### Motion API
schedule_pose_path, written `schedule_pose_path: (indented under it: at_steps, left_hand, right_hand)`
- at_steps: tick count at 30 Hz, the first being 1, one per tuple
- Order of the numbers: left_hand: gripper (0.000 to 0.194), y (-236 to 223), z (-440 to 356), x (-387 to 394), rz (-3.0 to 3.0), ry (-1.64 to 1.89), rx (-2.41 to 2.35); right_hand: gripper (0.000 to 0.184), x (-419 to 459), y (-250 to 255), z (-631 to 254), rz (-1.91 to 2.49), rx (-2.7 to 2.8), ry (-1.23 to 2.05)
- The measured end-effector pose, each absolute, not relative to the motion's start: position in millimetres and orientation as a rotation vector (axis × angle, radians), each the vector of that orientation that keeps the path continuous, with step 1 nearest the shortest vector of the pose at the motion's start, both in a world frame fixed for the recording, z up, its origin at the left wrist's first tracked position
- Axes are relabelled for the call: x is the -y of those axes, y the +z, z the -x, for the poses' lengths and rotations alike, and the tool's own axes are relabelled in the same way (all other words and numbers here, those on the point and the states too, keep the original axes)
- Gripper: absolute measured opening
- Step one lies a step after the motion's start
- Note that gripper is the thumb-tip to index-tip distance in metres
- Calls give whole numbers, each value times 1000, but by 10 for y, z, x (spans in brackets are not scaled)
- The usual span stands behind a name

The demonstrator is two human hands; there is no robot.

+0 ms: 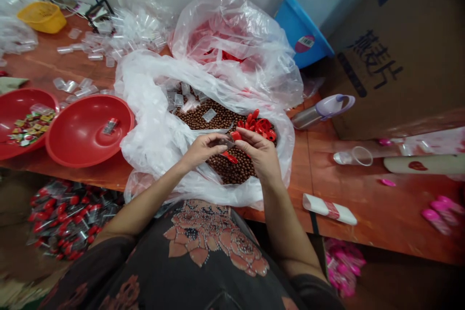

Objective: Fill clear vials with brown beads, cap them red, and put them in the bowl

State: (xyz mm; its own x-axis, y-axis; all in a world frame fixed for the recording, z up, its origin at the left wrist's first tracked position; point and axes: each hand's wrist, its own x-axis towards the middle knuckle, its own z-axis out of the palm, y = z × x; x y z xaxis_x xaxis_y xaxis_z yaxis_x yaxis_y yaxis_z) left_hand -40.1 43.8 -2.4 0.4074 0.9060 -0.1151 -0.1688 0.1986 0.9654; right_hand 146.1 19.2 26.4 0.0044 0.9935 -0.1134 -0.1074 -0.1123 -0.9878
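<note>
Black cloth shirt with pink flowers (214,240) in front, a fine two-handed pinch beyond it

Beyond the shirt, the person's left hand (204,147) pinches a small clear plastic container (226,143) between thumb and fingers, and the right hand (262,154) pinches a small bright-red plastic piece (236,135) likewise. Both things are close together above a wide, crumpled white plastic bag (145,123), opened around a heap of round, glossy brown balls (232,172).

The container looks very light, thin-walled and fairly stiff; its smooth sides probably slip easily, and a hard squeeze could dent or crack it. A gentle hold on its side walls seems best. The red piece looks light and tougher, likely easiest to grip around its outer sides. The bag is limp film and would probably sag if pulled, letting the balls roll.

Fingers partly hide the container, so its contents and ends cannot be made out, nor whether it touches the red piece. A slim red plastic spoon-shaped piece (229,157) shows just below the hands; whether the left fingers touch it is unclear. At the right, a large brown cardboard box (395,101) runs out of view
</note>
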Motion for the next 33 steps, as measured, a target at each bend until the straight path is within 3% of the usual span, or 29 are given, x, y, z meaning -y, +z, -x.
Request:
schedule_pose_path:
  at_steps: [5, 19, 22, 27, 33]
  left_hand:
    - [32, 8, 410, -424, -1234, 857, -907]
    - [30, 114, 395, -412, -1387, 818, -914]
    - [30, 101, 394, -411, -1392, 857, -935]
    - [34, 136, 343, -377, -1265, 850, -878]
    - [45, 48, 226, -336, -928, 899, -960]
  right_hand:
    - [28, -158, 230, -1449, 1285, 1327, 1072]
    - [28, -105, 154, -1541, 1257, 1632, 808]
    - [36, -86, 120, -1552, 1261, 1739, 755]
    - [74, -117, 32, -1492, 1278, 1871, 681]
    - [79, -116, -69, -1383, 1222, 1977, 761]
